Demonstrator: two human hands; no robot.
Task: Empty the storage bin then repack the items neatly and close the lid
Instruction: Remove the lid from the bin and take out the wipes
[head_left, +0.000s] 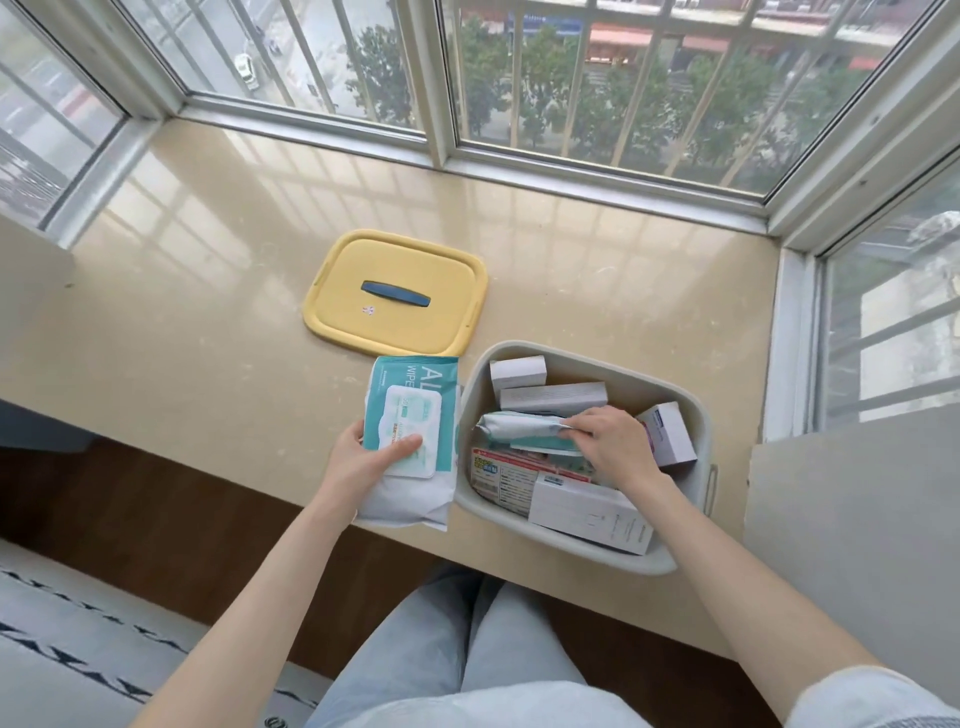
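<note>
Emptying looked barely started; the yellow lid (395, 293) lay off on the desk (208, 322); the left grip (363, 460) held a wipes pack (410, 402) just beside the storage bin (524, 347); the right grip (615, 444), inside the bin, pinched a second teal pack (519, 426) (several boxes (553, 397) were not yet out); repacking and closing were left.
</note>
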